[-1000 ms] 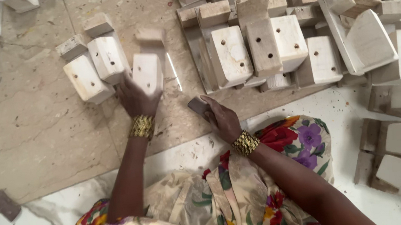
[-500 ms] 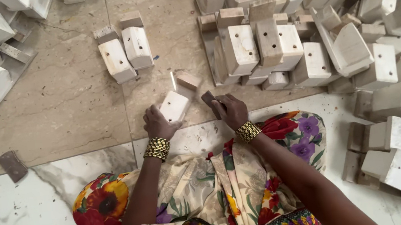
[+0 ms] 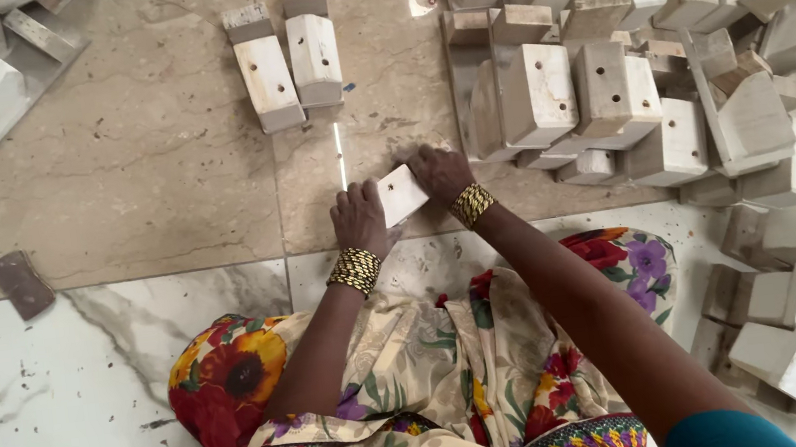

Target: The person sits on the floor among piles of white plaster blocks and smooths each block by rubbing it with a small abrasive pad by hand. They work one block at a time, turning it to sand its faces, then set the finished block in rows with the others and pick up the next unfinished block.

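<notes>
— Any packages, labels, signs or screens near the hands?
— None. Nothing of that kind shows beside the grip, beyond it, or anywhere else in view.

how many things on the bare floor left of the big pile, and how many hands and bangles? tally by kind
white blocks lying side by side: 2
white block held in both hands: 1
dark flat piece: 1
hands, left and right: 2
gold bangles: 2
total: 8

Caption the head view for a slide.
Both hands, left hand and right hand, grip one white block above the floor.
</notes>
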Available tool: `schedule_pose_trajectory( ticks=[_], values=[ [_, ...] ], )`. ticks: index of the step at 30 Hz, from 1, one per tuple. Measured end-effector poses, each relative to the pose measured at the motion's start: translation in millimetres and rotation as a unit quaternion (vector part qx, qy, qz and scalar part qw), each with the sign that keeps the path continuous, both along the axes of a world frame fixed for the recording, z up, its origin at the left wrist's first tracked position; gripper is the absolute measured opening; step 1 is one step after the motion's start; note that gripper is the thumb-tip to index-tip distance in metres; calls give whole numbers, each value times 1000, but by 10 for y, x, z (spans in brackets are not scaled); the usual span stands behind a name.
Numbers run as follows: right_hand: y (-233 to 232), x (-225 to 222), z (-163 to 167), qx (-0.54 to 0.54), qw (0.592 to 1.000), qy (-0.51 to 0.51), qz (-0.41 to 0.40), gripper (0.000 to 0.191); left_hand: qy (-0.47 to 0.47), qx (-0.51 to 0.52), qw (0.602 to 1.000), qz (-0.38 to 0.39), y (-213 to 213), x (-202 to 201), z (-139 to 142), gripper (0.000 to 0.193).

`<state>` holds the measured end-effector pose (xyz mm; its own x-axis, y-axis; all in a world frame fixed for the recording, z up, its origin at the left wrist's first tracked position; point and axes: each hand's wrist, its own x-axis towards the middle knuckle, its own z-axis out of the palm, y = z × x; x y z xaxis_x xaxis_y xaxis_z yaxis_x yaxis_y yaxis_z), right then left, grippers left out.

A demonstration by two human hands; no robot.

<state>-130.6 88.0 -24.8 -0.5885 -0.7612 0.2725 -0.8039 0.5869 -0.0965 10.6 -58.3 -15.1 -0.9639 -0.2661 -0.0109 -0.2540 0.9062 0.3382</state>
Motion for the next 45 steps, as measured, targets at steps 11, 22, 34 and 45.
schedule_pose_trajectory(
  ticks=[11, 22, 34, 45],
  values=[
    [1115, 857, 150, -11, 987, -111, -115, 16, -58, -15, 998, 11, -246, -81, -157, 102],
    [691, 166, -246, -263, 908, -232, -227, 19, -9, -75, 996, -46, -445, 24, 93, 102],
    [1051, 652, 31, -156, 947, -271, -70, 15, -2, -66, 998, 0, -369, -5, 0, 97],
    [1070, 580, -338, -276, 929, -164, -186, 23, -16, -20, 992, -121, -670, 124, 106, 94]
  ],
)
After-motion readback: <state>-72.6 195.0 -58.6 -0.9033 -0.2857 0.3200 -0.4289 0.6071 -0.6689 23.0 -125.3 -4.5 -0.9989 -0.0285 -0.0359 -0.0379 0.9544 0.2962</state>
